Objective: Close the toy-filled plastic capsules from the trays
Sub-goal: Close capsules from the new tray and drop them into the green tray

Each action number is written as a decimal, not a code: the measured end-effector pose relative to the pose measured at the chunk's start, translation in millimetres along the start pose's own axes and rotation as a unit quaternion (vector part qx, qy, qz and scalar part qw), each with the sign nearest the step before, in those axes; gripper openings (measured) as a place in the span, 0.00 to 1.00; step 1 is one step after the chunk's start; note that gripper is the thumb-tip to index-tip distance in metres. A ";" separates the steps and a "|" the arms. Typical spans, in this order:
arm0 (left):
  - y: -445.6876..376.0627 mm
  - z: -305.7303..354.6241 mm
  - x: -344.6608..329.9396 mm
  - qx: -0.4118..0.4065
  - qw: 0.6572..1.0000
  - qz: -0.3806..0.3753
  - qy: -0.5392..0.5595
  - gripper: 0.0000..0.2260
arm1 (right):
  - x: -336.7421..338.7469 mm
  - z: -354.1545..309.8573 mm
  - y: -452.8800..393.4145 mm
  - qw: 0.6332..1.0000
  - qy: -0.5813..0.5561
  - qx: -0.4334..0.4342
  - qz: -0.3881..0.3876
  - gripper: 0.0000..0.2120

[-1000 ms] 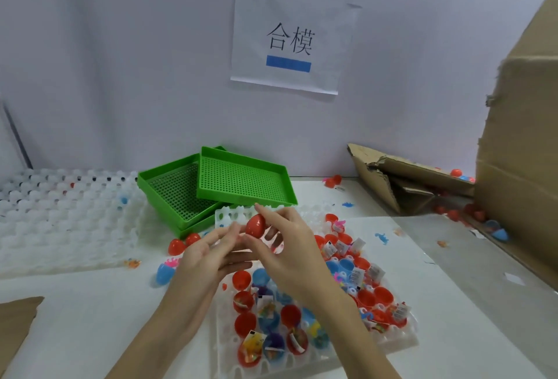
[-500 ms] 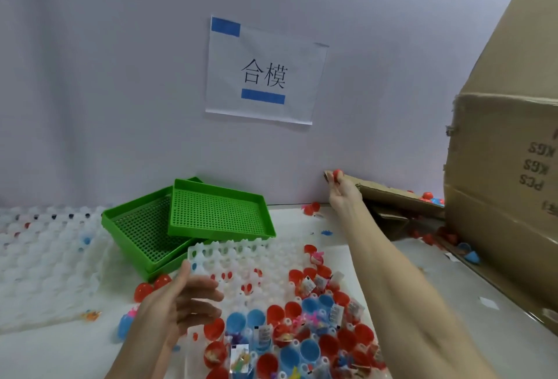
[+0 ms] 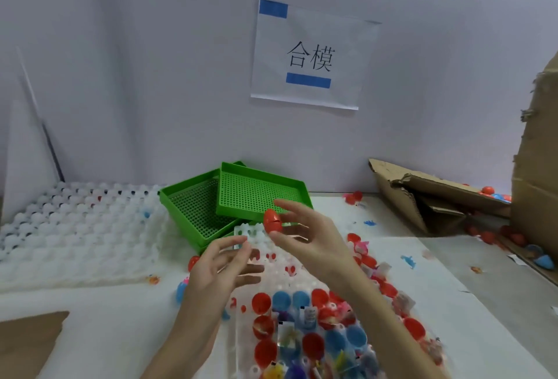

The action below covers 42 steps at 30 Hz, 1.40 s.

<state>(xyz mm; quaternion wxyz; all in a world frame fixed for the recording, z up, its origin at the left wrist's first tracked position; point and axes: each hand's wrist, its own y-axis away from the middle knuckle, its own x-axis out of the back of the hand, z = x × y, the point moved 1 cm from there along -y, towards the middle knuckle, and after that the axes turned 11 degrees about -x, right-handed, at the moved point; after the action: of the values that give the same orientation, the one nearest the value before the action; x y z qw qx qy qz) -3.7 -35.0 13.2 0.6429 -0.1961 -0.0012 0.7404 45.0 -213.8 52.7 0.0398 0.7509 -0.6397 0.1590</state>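
Observation:
A red capsule [image 3: 272, 221], with a seam line across it, is pinched between the thumb and fingers of my right hand [image 3: 308, 239]. They are above the far end of the clear white tray [image 3: 250, 232]. My left hand [image 3: 223, 270] hovers just left of the capsule with relaxed fingers and holds nothing. Several open red and blue capsule halves [image 3: 302, 333] with small toys and paper slips fill the tray's near cells. More halves lie loose along its right side.
Two green perforated trays [image 3: 256, 194] lie stacked behind the white tray. A stack of empty white cell trays [image 3: 75, 227] is at the left. A torn cardboard flap [image 3: 422, 194] and a tall cardboard box [image 3: 537, 167] stand at the right, with loose capsules [image 3: 489, 190] around them.
My right hand has come back from the cardboard flap at the far right to above the tray and now pinches a red capsule. My left hand has stayed beside the tray.

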 end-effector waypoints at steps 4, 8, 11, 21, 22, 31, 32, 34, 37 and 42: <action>0.6 3.2 -0.1 -0.022 1.000 0.003 0.013 0.16 | -22.3 -3.7 21.1 0.989 0.120 0.084 -0.024 0.23; 0.6 0.2 0.6 -0.025 0.999 0.008 0.028 0.14 | -24.8 -2.4 27.5 0.978 0.170 0.121 0.012 0.21; 0.6 -2.4 0.9 -0.005 0.997 0.013 0.071 0.16 | -29.2 -1.2 30.0 0.962 0.210 0.164 0.054 0.20; -1.0 0.8 5.3 0.063 0.990 0.046 0.120 0.14 | -36.4 -9.9 4.1 0.940 0.319 0.124 0.000 0.18; -2.7 0.1 7.2 0.069 0.987 0.070 0.128 0.13 | -39.4 -10.0 -0.7 0.936 0.330 0.121 0.000 0.18; -13.9 -2.2 28.3 0.091 0.958 0.229 0.143 0.12 | -94.2 -38.8 -69.8 0.949 0.312 0.045 -0.017 0.33; -13.7 -2.8 28.5 0.090 0.958 0.230 0.142 0.12 | -95.8 -41.4 -74.6 0.947 0.318 0.040 -0.013 0.33; -13.6 -3.6 28.9 0.090 0.959 0.230 0.137 0.11 | -90.3 -42.3 -76.9 0.944 0.328 0.030 -0.002 0.29; -13.4 -3.5 28.1 0.089 0.964 0.222 0.120 0.10 | -66.1 -32.8 -62.9 0.951 0.307 0.029 0.020 0.17; -9.1 -2.0 21.9 0.103 0.977 0.165 0.085 0.08 | -10.2 -2.2 -23.0 0.949 0.313 -0.009 0.026 0.09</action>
<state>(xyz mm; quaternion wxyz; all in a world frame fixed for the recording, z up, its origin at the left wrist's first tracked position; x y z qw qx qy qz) 3.5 -13.0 7.3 0.5263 -0.1885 0.1624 0.8131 65.7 -199.4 55.1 0.2406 0.6461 -0.6163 0.3807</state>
